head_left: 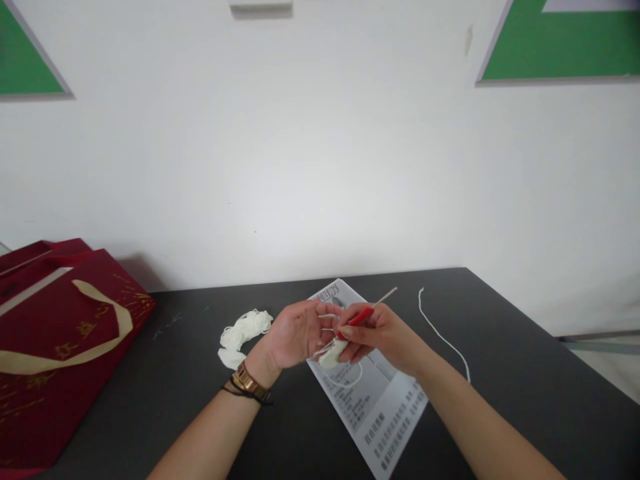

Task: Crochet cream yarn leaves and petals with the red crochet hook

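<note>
Crochet hook (pixel 367 311) | tip points up-right, away from me | my right hand (pixel 383 333) pinches its red handle | my left hand (pixel 300 331) palm-up, fingers curled around white yarn (pixel 327 347) over paper sheet (pixel 373 393)

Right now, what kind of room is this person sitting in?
Probably a classroom or craft room. Green boards hang on a plain white wall, and on the dark table lie a printed instruction sheet and white yarn.

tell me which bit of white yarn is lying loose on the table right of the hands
The long single strand, stretched out alone right of the right hand. The bundled yarn lies left of the left hand.
</note>
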Available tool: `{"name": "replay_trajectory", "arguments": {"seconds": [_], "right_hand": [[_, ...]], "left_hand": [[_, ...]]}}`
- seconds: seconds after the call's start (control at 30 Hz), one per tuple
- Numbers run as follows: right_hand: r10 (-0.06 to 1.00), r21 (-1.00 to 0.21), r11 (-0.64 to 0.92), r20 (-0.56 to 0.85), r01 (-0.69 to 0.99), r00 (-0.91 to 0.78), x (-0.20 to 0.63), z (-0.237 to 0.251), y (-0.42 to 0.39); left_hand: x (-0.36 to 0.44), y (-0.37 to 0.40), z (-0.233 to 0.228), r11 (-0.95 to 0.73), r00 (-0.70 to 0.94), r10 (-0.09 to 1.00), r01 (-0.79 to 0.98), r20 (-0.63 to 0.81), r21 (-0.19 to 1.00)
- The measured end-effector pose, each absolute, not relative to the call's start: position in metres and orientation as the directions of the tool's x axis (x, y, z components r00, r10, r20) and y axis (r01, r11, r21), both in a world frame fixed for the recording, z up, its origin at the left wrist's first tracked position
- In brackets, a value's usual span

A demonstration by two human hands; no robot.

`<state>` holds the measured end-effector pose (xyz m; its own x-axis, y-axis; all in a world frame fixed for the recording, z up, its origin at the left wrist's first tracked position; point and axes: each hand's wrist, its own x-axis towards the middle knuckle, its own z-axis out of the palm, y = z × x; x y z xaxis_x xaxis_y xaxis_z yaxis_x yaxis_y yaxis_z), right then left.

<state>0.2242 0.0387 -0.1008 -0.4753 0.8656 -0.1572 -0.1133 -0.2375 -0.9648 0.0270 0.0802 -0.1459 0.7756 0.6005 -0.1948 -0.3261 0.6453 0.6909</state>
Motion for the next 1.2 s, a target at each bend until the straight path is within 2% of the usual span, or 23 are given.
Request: {"name": "replay_trajectory", "arguments": {"seconds": [0.3,0.47,0.63,0.7,0.83,0.97,1.2], "right_hand": [[0.863,-0.947,-0.249,-0.121,-0.203,-0.491,0.228,-0.103,0.033],[0.847,-0.937,-0.253,-0.095,-0.240,-0.524,0.233,-0.106,0.033],[0.830,-0.931,-0.254,-0.070,-0.263,-0.554,0.238,-0.107,0.033],[0.826,-0.930,-0.247,-0.055,-0.273,-0.561,0.238,-0.108,0.032],[0.842,-0.932,-0.204,-0.011,-0.299,-0.540,0.234,-0.111,0.032],[0.867,-0.935,-0.140,0.043,-0.325,-0.497,0.230,-0.110,0.029],[0.889,-0.930,-0.071,0.105,-0.360,-0.446,0.232,-0.110,0.028]], "left_hand": [[0.046,0.066,-0.148,0.724,0.803,0.572,-0.397,-0.167,0.564],[0.039,0.068,-0.144,0.764,0.837,0.520,-0.365,-0.172,0.533],[0.036,0.069,-0.141,0.767,0.854,0.508,-0.391,-0.110,0.510],[0.036,0.066,-0.135,0.750,0.841,0.538,-0.451,-0.050,0.484],[0.036,0.053,-0.110,0.641,0.729,0.679,-0.646,0.086,0.414],[0.026,0.047,-0.094,0.588,0.688,0.715,-0.690,0.128,0.422],[0.009,0.060,-0.107,0.489,0.620,0.769,-0.727,0.156,0.481]]}}
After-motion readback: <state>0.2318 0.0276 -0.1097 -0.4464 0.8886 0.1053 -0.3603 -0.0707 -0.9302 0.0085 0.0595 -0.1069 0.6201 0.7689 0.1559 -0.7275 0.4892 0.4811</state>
